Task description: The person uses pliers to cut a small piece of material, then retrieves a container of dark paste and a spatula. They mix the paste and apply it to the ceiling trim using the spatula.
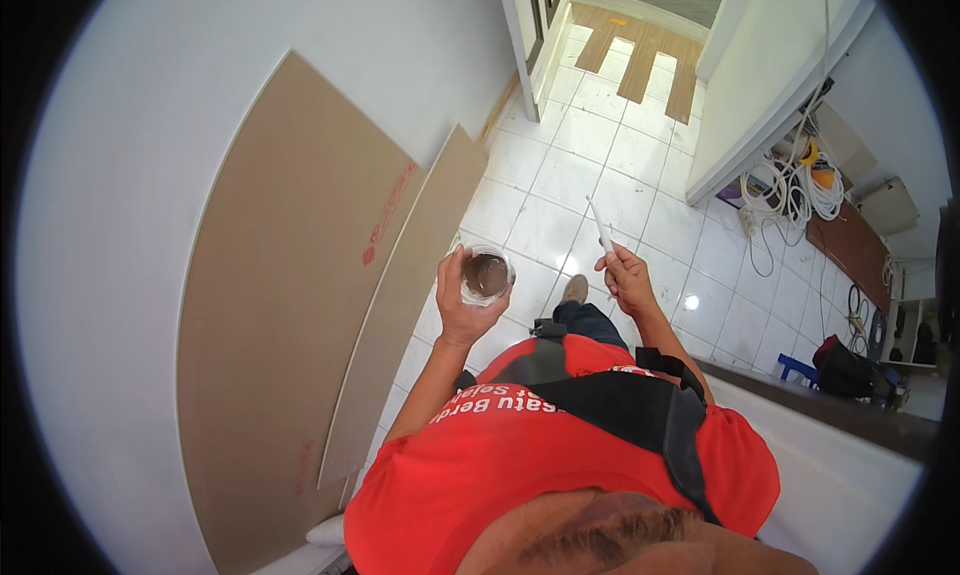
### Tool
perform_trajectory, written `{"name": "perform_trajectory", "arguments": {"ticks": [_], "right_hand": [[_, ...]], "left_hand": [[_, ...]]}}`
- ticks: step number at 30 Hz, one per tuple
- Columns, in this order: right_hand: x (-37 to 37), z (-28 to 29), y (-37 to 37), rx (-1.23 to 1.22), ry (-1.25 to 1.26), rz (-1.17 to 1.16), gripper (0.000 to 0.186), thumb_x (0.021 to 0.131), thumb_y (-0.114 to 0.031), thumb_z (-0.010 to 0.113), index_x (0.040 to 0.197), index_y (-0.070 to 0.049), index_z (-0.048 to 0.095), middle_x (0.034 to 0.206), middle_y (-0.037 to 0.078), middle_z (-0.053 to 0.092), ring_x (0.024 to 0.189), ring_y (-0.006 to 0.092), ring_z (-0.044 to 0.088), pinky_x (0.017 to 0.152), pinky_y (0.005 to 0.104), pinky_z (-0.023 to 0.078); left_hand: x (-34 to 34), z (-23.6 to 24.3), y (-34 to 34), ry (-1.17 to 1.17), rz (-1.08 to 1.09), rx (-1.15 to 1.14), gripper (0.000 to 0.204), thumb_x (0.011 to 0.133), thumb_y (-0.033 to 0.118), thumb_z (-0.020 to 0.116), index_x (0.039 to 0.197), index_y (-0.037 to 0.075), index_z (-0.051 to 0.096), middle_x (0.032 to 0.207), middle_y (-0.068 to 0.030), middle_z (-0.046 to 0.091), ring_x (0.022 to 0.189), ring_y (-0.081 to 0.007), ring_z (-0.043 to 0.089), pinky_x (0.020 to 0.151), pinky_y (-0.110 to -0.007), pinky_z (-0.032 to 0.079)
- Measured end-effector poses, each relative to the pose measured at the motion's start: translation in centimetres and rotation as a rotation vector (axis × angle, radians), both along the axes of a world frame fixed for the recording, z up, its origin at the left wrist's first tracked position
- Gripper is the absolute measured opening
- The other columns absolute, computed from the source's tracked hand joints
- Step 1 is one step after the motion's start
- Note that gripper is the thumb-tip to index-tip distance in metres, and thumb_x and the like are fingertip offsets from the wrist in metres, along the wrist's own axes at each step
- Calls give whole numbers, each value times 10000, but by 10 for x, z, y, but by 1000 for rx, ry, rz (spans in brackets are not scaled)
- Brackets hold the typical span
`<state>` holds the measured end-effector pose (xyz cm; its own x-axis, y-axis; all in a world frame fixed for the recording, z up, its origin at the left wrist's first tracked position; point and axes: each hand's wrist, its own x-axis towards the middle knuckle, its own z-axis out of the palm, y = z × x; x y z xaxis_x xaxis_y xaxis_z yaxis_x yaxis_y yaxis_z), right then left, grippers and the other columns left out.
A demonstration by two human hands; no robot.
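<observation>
My left hand (464,310) grips a small round container (487,274) smeared with white, its inside brownish, in front of my body at the middle. To its right, my right hand (622,273) is closed on a thin white stick-like tool (600,223) whose tip points forward and up. My red shirt and dark straps fill the lower middle, and one shoe shows on the floor between my hands.
Large brown boards (270,305) lean on the left wall (120,225). White tiled floor (555,165) leads to a doorway with wood-look planks (635,73); someone's foot shows beyond. At right are a white door (750,65), coiled cables (800,185), a brown panel (845,250) and bags.
</observation>
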<state>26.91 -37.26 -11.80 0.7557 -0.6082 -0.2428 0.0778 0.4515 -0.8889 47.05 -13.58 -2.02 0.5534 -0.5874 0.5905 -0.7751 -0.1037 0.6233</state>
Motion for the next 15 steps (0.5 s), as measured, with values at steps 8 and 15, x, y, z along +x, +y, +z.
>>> {"name": "perform_trajectory", "arguments": {"ticks": [8, 15], "right_hand": [[76, 27, -152, -66, 53, 16, 419, 1052, -196, 533, 1406, 27, 519, 813, 52, 631, 473, 33, 390, 418, 201, 322], [145, 28, -268, -67, 56, -15, 427, 1056, -196, 526, 1420, 26, 502, 793, 51, 623, 472, 39, 386, 415, 208, 319]], "left_hand": [[94, 14, -165, -4, -24, -2, 945, 663, 138, 887, 1448, -56, 398, 1226, -207, 583, 1115, -335, 614, 960, -419, 510], [169, -2, -297, 117, -48, -30, 1003, 660, 120, 901, 1473, -63, 343, 1279, -204, 575, 1157, -303, 607, 994, -403, 503]]}}
